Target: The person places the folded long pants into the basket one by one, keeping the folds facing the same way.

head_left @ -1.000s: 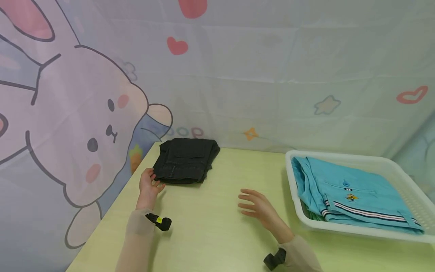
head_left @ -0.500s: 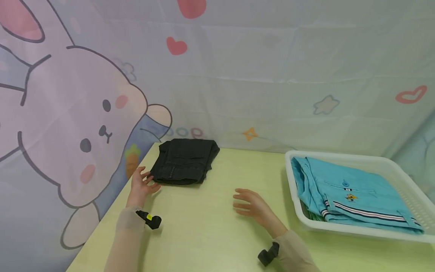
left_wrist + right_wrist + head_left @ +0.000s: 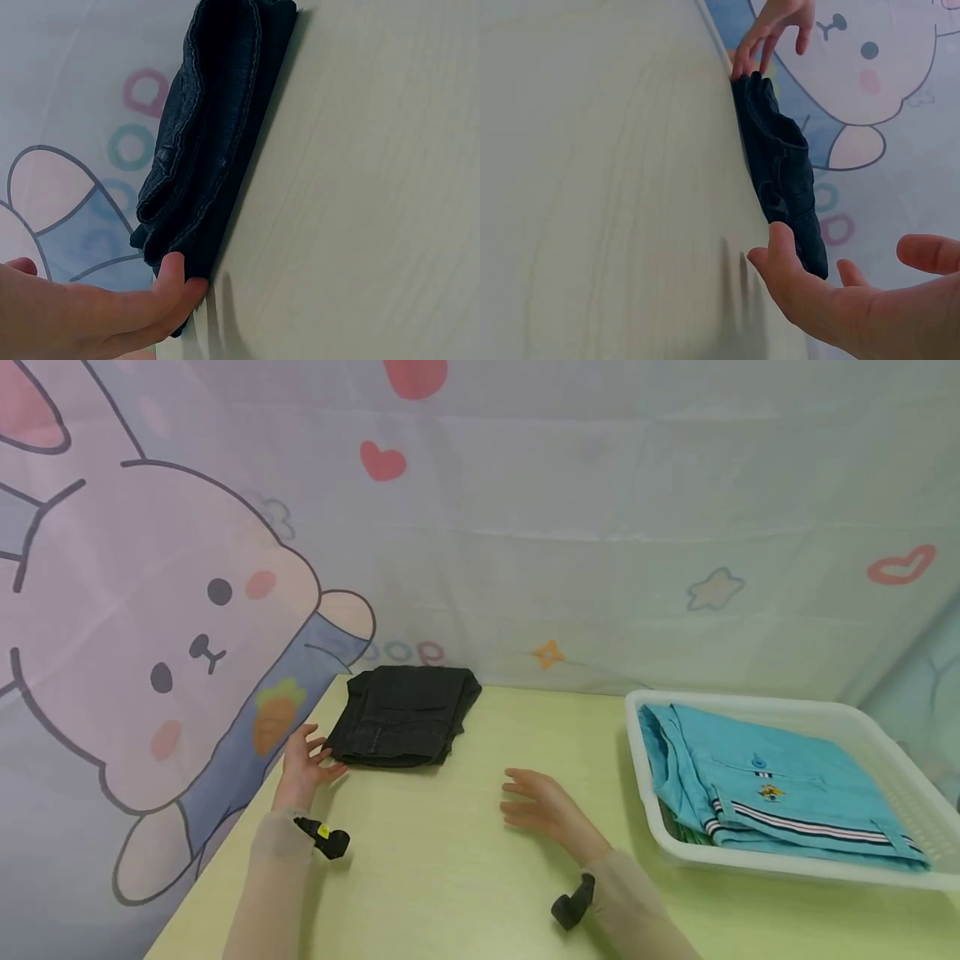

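Observation:
Folded black trousers [image 3: 405, 714] lie at the back left of the pale table [image 3: 420, 860]. My left hand [image 3: 303, 768] is at their front left corner, fingers spread and relaxed; in the left wrist view its fingertips [image 3: 174, 271] meet the lower end of the dark cloth [image 3: 217, 135], though whether they press it I cannot tell. My right hand [image 3: 543, 806] hovers over the table, right of and nearer than the trousers, fingers loosely extended and holding nothing. In the right wrist view the trousers [image 3: 780, 165] show beyond my right hand [image 3: 840, 300].
A white basket [image 3: 795, 872] stands at the right, holding folded light blue trousers [image 3: 780, 777] with a striped waistband; something green shows beneath them. Behind the table hangs a curtain [image 3: 525, 527] printed with a rabbit, hearts and stars.
Both hands have moved left, the left one from the trousers' front edge to around their corner. The view has turned slightly left. The trousers lie as before.

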